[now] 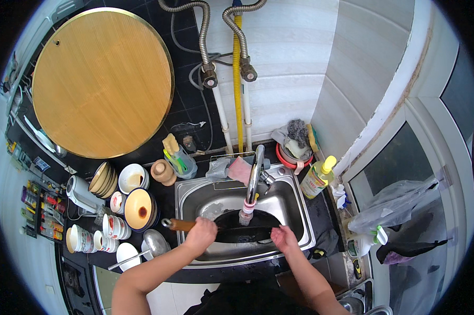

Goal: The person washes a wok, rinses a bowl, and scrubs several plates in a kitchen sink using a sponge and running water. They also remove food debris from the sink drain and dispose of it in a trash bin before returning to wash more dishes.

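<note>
A dark wok [242, 219] with a brown wooden handle [181, 225] is held tilted inside the stainless steel sink [295, 210]. My left hand [201, 235] is closed round the handle where it joins the wok. On the opposite side, my right hand [284, 239] pinches the rim with curled fingers. Above the wok stands the chrome faucet [255, 176]. Its pink and white spout end [246, 211] points down into the wok, and water seems to run from it. The sink floor below the wok is partly hidden.
Stacked bowls [141, 207] and a metal ladle [155, 242] crowd the counter left of the sink. A yellow-capped detergent bottle [317, 177] and a red basin [294, 157] of cloths stand at the right back. A pink cloth [239, 170] lies behind the faucet.
</note>
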The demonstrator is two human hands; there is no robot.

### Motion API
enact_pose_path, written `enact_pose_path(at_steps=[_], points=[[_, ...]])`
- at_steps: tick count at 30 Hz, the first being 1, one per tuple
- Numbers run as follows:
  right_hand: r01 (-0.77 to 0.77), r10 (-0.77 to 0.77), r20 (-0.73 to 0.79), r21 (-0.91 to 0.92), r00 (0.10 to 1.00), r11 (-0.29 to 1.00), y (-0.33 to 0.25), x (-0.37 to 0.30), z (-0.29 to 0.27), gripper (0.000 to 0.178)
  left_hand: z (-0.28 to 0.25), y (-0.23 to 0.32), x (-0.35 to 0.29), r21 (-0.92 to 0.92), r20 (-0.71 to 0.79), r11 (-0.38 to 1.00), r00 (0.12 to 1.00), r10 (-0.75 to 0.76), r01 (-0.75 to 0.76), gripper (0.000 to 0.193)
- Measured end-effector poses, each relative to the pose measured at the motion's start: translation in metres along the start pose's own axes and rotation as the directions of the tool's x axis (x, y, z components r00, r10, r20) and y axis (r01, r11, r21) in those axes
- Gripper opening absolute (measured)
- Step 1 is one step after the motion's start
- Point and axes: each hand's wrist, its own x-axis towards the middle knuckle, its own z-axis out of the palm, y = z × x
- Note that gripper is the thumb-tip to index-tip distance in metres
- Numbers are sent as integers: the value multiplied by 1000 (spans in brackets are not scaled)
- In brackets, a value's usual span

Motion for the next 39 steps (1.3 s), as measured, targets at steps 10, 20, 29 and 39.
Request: enact_pose_path(at_steps=[10, 20, 29, 39], points=[[-129, 129, -10, -191, 992, 973, 49, 28, 27, 15, 43, 7, -76, -102, 173, 967, 962, -213, 232, 23], [-197, 218, 58, -260, 974, 946, 59, 35, 40, 17, 36, -2, -102, -22, 63, 975, 974, -219, 221, 20], [-84, 181, 148, -501, 972, 861, 39, 74, 69, 30, 24, -35, -61, -97, 112, 966, 967, -228, 239, 8], [-111, 91, -64, -581, 994, 806, 36, 39, 13, 28, -4, -87, -6, -121, 517, 950, 835, -187, 288, 13]])
